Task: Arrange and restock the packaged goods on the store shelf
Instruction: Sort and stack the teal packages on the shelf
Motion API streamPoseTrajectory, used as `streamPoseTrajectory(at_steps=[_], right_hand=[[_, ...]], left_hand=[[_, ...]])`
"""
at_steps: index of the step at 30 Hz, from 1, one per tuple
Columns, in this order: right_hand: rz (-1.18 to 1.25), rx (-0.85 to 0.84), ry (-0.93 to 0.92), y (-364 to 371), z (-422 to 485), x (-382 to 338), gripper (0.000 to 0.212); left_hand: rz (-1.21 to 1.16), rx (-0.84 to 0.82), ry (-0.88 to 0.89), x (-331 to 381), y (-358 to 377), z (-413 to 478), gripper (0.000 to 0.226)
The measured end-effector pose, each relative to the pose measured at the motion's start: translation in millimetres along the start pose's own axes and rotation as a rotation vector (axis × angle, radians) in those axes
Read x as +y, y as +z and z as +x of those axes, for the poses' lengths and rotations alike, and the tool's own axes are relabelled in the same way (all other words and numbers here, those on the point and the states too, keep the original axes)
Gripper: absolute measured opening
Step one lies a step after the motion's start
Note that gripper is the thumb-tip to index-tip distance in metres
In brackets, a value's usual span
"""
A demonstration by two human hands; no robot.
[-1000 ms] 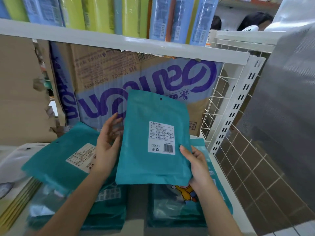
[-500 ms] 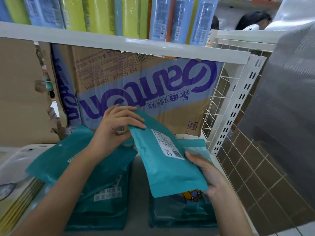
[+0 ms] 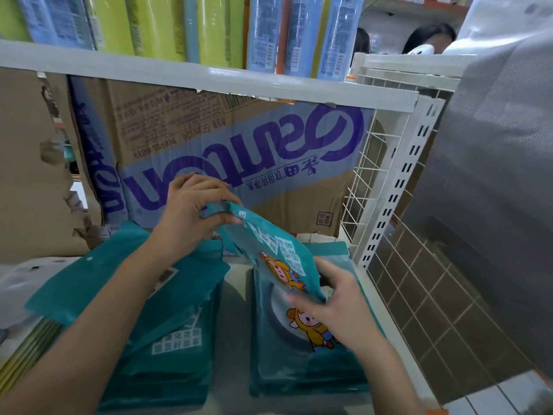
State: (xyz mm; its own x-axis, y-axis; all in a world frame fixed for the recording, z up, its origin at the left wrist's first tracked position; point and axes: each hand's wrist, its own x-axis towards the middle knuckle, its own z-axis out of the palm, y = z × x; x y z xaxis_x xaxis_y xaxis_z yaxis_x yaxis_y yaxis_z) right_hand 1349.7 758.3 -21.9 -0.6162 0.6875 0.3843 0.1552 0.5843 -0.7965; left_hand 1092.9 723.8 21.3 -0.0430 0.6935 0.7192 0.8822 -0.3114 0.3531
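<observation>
Both forearms bare as far as frame shows; left hand (image 3: pixel 191 212) and right hand (image 3: pixel 344 307) bare, slender fingers

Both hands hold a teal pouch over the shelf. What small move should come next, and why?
Probably lower the teal pouch flat onto the right stack. The left hand and right hand hold it tilted just above that stack, cartoon side up, which matches the stack's top pouch.

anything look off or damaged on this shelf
Yes. The cardboard box at the back is upside down by its print; the cardboard left of it is torn. The left stack's top pouch lies slanted, back up.
</observation>
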Motion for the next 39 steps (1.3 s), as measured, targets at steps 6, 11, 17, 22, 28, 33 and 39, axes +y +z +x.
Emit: streamPoseTrajectory(at_steps=[6,11,17,22,28,33,39], right_hand=[[-0.240,0.339,-0.059,8.1,2.9,6.5,0.016],[0.210,0.463,0.183,8.5,2.5,15.4,0.019],[0.484,0.510,0.302,15.8,-1.0,33.0,0.027],[0.613,0.490,0.376,16.7,-2.0,42.8,0.072],[0.638,0.465,0.383,17.1,-0.9,43.6,0.093],[0.663,0.466,0.348,18.3,-0.5,38.9,0.095],[0.818,0.477,0.309,7.1,-2.5,34.6,0.093]], left_hand=[[-0.113,0.047,-0.046,15.5,4.5,1.5,0.044],[-0.314,0.314,-0.328,19.3,11.0,-16.3,0.087],[-0.762,0.206,-0.746,15.0,30.7,-32.2,0.078],[-1.045,0.017,-0.792,19.3,50.2,-46.2,0.091],[-1.127,0.096,-0.742,41.5,61.4,-43.0,0.034],[-1.075,0.191,-0.717,47.7,55.4,-37.6,0.021],[-0.981,0.205,-0.732,36.7,32.2,-31.6,0.013]])
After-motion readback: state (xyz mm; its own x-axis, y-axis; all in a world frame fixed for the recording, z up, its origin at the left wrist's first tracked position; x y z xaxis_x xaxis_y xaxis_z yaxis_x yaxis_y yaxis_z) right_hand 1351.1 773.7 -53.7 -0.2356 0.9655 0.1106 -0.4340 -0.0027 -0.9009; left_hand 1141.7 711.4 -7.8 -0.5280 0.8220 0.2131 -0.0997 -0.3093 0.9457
